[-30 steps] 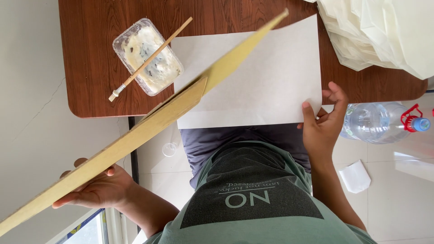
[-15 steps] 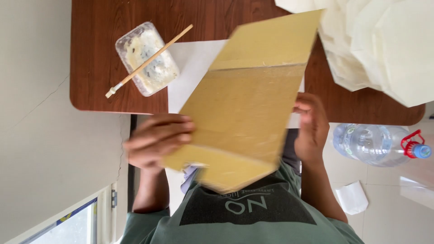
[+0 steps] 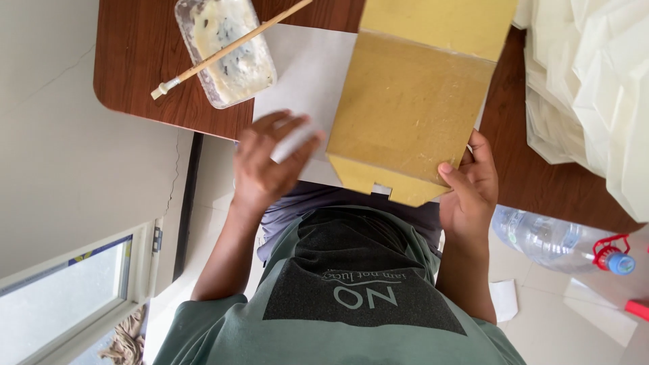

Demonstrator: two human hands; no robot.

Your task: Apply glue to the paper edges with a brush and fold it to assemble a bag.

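Over a brown table [image 3: 142, 74], right fingers [image 3: 454, 177] pinch a cardboard envelope [image 3: 412, 108]; left fingers [image 3: 287, 132] spread on white paper [image 3: 307, 74].

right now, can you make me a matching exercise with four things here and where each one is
Things:
1. brush
2. brown paper envelope
3. plastic water bottle
4. white sheet

Places:
A. on the floor beside the table
B. lying across the paste tray
C. flat on the table under the left hand
D. held at its edge by the right hand

Pairs: 1-B, 2-D, 3-A, 4-C
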